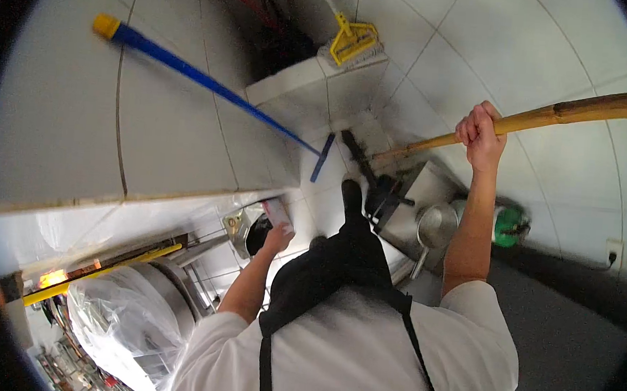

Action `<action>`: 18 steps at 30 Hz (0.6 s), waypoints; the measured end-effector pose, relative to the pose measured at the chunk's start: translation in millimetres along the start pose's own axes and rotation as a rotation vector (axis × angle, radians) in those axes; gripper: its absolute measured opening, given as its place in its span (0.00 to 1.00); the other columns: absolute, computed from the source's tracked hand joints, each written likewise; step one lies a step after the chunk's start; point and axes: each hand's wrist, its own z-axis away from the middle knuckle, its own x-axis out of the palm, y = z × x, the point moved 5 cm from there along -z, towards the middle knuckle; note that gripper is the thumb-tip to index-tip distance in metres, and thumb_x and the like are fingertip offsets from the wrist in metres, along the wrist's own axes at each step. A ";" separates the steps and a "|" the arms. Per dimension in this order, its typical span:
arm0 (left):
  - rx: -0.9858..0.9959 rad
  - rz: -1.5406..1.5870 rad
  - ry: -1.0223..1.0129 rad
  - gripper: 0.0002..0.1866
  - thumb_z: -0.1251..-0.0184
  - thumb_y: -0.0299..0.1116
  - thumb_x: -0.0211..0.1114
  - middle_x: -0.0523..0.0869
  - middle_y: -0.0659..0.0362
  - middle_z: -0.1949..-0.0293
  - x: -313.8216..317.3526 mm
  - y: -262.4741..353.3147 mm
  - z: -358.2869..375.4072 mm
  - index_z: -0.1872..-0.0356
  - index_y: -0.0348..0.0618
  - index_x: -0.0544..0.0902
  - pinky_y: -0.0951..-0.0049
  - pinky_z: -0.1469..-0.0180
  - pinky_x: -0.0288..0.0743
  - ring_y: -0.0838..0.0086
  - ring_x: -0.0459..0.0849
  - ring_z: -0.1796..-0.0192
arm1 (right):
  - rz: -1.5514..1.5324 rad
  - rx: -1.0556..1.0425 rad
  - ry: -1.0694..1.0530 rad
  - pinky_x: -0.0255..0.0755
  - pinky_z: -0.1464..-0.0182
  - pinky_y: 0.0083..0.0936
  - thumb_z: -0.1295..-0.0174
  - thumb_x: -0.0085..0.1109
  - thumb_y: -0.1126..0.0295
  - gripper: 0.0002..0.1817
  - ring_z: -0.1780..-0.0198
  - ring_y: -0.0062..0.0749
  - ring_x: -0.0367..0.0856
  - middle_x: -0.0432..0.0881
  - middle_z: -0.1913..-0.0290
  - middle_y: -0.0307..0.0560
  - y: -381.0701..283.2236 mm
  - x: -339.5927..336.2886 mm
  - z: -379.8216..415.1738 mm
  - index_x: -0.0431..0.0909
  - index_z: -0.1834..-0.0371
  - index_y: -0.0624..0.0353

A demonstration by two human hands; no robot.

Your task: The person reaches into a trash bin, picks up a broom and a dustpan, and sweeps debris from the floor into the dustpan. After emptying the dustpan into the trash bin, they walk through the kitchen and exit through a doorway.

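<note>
My right hand [481,131] is closed around a long wooden handle [574,108] that slants down to a dark head [363,166] on the tiled floor by my black shoe [350,195]. My left hand [278,238] is stretched out to the side and grips a small flat pinkish-white object [277,212]; what it is cannot be made out. I see my white shirt and black apron [337,270] below.
A blue-handled squeegee [191,71] leans along the tiled wall. A yellow mop frame [352,42] lies on a low ledge. A metal pot [436,226] and a green item [509,225] sit by a steel box. A plastic-wrapped vessel [130,321] stands at the lower left.
</note>
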 end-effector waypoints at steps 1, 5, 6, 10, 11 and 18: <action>0.019 -0.039 0.046 0.25 0.44 0.48 0.64 0.83 0.44 0.57 -25.8 21.2 9.5 0.49 0.42 0.77 0.59 0.47 0.74 0.50 0.81 0.51 | -0.003 0.027 0.057 0.57 0.81 0.24 0.33 0.50 0.66 0.17 0.88 0.23 0.54 0.55 0.88 0.36 12.4 -17.8 -17.9 0.59 0.80 0.53; -0.580 0.198 0.012 0.22 0.44 0.48 0.64 0.84 0.48 0.59 -78.1 55.4 41.5 0.54 0.43 0.79 0.63 0.48 0.74 0.54 0.82 0.52 | 0.205 0.038 0.328 0.68 0.65 0.27 0.36 0.56 0.68 0.10 0.75 0.27 0.68 0.67 0.75 0.38 69.6 -94.9 -54.5 0.67 0.71 0.58; -0.584 0.214 0.014 0.23 0.44 0.48 0.64 0.84 0.48 0.59 -83.5 64.0 37.2 0.53 0.42 0.79 0.63 0.48 0.74 0.54 0.82 0.52 | 0.293 0.037 0.422 0.70 0.61 0.28 0.36 0.57 0.68 0.10 0.72 0.28 0.71 0.69 0.72 0.39 80.0 -107.6 -52.5 0.68 0.68 0.59; -0.569 0.277 0.032 0.27 0.43 0.48 0.63 0.84 0.46 0.56 -84.6 87.4 14.5 0.47 0.40 0.76 0.63 0.46 0.73 0.54 0.82 0.50 | 0.326 0.055 0.818 0.66 0.50 0.26 0.37 0.60 0.64 0.22 0.51 0.31 0.72 0.71 0.56 0.47 168.5 -190.6 -24.7 0.64 0.49 0.66; -0.569 0.320 0.037 0.27 0.42 0.47 0.63 0.84 0.46 0.55 -83.0 95.3 4.7 0.46 0.40 0.76 0.63 0.46 0.73 0.55 0.82 0.50 | 0.307 0.130 0.906 0.67 0.49 0.26 0.37 0.60 0.62 0.26 0.49 0.33 0.71 0.71 0.52 0.49 176.6 -200.4 -17.4 0.61 0.45 0.67; -0.579 0.606 0.074 0.27 0.39 0.44 0.63 0.82 0.44 0.51 -98.2 156.3 -43.6 0.43 0.39 0.73 0.64 0.46 0.74 0.57 0.81 0.48 | 0.143 0.835 1.140 0.65 0.45 0.44 0.40 0.58 0.48 0.37 0.46 0.40 0.68 0.61 0.35 0.45 219.2 -212.8 27.6 0.56 0.35 0.57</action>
